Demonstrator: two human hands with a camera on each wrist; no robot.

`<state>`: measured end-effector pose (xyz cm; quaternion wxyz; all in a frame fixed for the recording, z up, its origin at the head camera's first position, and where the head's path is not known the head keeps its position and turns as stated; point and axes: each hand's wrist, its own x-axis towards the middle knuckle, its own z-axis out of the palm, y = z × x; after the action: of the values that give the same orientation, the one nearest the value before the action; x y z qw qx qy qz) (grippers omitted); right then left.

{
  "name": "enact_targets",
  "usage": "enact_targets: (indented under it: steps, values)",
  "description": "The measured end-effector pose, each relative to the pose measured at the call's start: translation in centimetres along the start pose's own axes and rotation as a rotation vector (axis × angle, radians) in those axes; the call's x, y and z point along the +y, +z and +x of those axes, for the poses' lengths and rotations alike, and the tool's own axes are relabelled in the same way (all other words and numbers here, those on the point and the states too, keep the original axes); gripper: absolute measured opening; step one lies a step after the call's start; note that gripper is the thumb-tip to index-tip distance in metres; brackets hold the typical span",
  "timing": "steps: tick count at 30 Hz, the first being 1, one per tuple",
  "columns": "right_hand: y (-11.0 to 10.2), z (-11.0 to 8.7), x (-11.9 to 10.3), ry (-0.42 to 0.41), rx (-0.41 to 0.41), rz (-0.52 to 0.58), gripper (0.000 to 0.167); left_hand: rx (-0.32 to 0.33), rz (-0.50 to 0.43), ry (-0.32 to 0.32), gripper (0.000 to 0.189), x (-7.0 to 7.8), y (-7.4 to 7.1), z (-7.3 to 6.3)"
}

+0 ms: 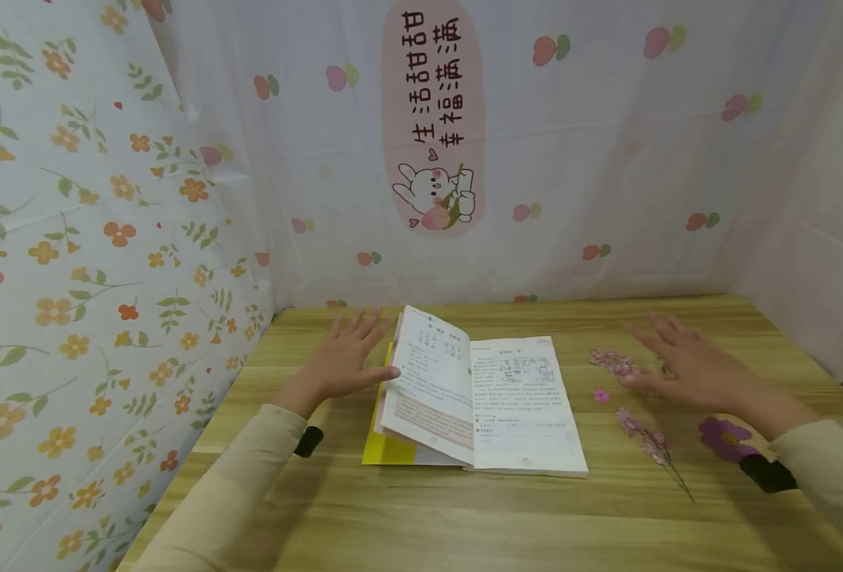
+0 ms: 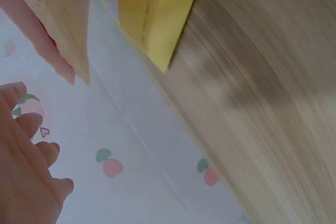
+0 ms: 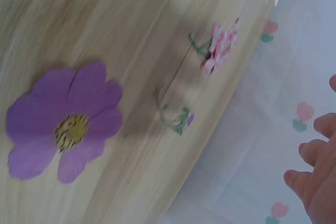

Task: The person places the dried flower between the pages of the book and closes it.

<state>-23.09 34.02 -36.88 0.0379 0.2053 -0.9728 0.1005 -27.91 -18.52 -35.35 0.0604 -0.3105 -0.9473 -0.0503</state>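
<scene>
On the wooden table (image 1: 428,516) I have the open book (image 1: 524,413), its spine running roughly from twelve to six o'clock, with the left hand (image 1: 345,361) nearer, at the book's ten, beside the lifted left pages (image 1: 428,381) (from out here I can't tell whether the thumb touches), and the right hand (image 1: 694,376) farther off at three. Both are spread wide, holding nothing; from the right hand, a pink sprig (image 1: 654,446) lies at seven and the purple flower (image 1: 725,438) at five, and no container shows.

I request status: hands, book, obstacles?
Left hand empty, beside book. Right hand empty, near flowers. Book open, left pages raised. Small flower between book and right hand.
</scene>
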Motion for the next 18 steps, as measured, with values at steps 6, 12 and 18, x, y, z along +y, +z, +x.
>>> enact_targets:
  steps: [6, 12, 18]
  values:
    - [-0.3, -1.4, 1.2, 0.025, 0.018, 0.039, 0.087, -0.013, -0.125, 0.056, 0.087, 0.6, 0.3, 0.2]
    - [0.0, -3.1, 2.4, 0.109, 0.040, 0.056, 0.089, -0.032, -0.200, 0.096, 0.084, 1.0, 1.1, 0.1]
    - [0.7, -4.7, 3.4, 0.172, 0.141, 0.093, 0.084, -0.036, -0.205, 0.097, 0.082, 0.9, 2.0, -0.5]
